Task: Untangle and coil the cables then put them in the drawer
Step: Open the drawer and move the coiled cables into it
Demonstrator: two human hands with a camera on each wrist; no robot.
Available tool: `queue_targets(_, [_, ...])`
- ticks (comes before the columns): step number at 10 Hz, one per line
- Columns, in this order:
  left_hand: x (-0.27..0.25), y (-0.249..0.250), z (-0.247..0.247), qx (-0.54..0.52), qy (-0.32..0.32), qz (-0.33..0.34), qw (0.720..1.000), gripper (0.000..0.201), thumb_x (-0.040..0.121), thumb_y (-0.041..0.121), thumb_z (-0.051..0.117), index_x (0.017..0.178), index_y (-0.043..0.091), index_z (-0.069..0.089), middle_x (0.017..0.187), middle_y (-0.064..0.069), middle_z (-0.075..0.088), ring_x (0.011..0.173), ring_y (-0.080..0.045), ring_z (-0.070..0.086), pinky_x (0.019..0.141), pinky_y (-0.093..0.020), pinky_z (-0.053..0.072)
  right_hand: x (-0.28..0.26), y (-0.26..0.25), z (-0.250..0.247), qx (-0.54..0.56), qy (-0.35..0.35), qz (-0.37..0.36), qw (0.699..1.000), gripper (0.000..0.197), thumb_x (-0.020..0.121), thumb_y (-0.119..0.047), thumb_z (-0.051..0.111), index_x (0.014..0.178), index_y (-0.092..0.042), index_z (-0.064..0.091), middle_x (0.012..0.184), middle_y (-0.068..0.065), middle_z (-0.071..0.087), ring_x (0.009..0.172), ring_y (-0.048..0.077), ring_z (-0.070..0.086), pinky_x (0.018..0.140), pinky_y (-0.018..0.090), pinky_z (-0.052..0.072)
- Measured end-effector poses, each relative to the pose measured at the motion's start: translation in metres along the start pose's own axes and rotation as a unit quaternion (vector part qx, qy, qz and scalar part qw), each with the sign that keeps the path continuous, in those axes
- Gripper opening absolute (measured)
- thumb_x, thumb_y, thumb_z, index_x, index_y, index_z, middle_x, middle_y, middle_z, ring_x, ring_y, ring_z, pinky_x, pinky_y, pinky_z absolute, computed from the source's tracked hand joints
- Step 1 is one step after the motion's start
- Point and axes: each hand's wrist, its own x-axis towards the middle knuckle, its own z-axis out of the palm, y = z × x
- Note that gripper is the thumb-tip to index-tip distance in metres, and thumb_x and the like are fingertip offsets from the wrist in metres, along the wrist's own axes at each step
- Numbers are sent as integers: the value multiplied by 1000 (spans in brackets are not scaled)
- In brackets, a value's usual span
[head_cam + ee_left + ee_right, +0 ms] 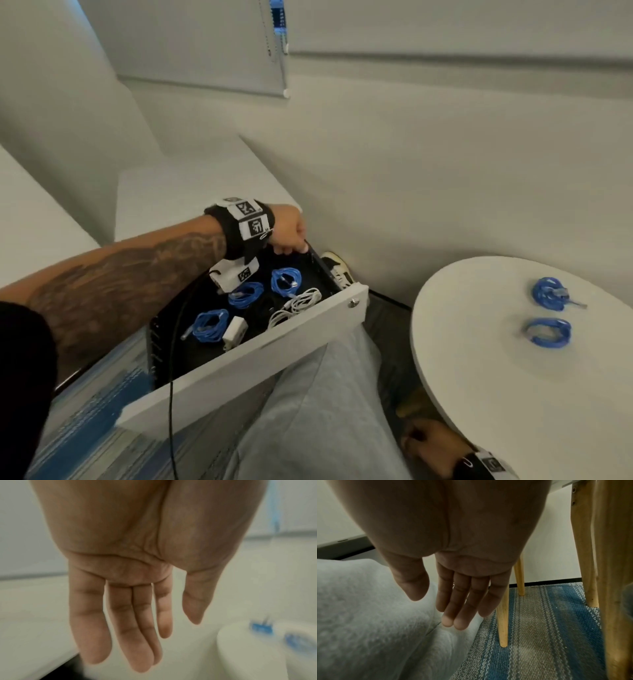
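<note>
The open drawer has a white front and a black inside. In it lie three coiled blue cables, a bundle of white cables and a white adapter. My left hand hovers over the drawer's far right corner; in the left wrist view the left hand has straight fingers and holds nothing. Two more blue coils lie on the round white table. My right hand hangs empty below the table edge, beside my thigh, with the fingers straight.
A thin black cord runs from my left wrist over the drawer front. My leg in grey trousers is right in front of the drawer. Wooden table legs stand on a blue striped carpet. A white wall lies behind.
</note>
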Motion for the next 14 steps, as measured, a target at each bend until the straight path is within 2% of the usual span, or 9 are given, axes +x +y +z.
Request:
queue_targets(3, [63,282,8,-165,14,235,958,28,91,38,62,97,11,66,97,-6,73,84,-20,73,67,-36,58,-24,-10,-18,69,-52,28,996,19,68,-56,46,63,-42,59,111,2,66,114,26,62,101,31,45])
queue_targets(5, [128,384,117,-48,-44,211,975,35,90,43,61,84,9,59,97,-10,67,70,-26,61,53,-26,44,-33,1,-22,7,-14,-15,1000,57,83,-58,49,136,-37,53,167,-4,9,154,28,2,122,43,1])
queue_targets(7, [141,399,157,13,-6,234,972,24,92,32,59,97,9,63,91,-8,65,83,-29,62,66,-31,44,-26,6,-14,38,-45,-30,998,66,90,-55,49,151,-32,38,167,-1,8,154,28,1,122,34,6])
queue_targets(9, [105,342,77,-71,25,242,967,26,89,25,65,97,2,71,88,-12,71,78,-26,64,55,-26,46,-44,-6,-27,54,-36,-32,997,44,84,-53,50,120,-31,64,153,5,43,144,26,36,120,32,22])
queue_targets(10, [78,268,19,-151,68,222,961,15,84,19,70,93,6,72,71,-5,68,66,-20,64,44,-19,49,-23,6,-13,26,-29,-46,998,56,65,-65,38,114,-53,61,158,-5,36,148,19,30,122,31,22])
queue_targets(11, [56,170,-24,-179,111,167,963,11,83,19,70,90,11,70,81,-7,72,68,-18,68,55,-33,58,16,28,14,22,-37,-24,999,52,54,-73,28,93,-69,62,150,-4,44,146,18,32,121,28,21])
queue_targets(12, [39,74,-41,-178,165,71,967,11,85,17,63,91,11,69,83,-11,71,70,-25,66,61,-37,59,3,19,3,40,-51,-36,997,108,17,-107,29,96,-43,65,111,-14,61,103,4,58,106,20,39])
queue_targets(13, [38,-4,-24,-133,155,-20,979,18,83,17,62,87,3,73,77,-14,73,69,-30,67,63,-39,59,-38,-32,-33,21,-100,-44,994,96,38,-99,55,105,-31,61,88,-18,52,75,-9,42,91,7,40])
queue_targets(14, [44,-48,12,-90,72,-90,989,26,74,22,64,77,-1,75,70,-13,73,68,-30,72,61,-38,61,-41,-42,-40,-9,-119,-90,989,47,80,-69,66,118,-43,68,104,-13,48,86,-5,42,94,5,24])
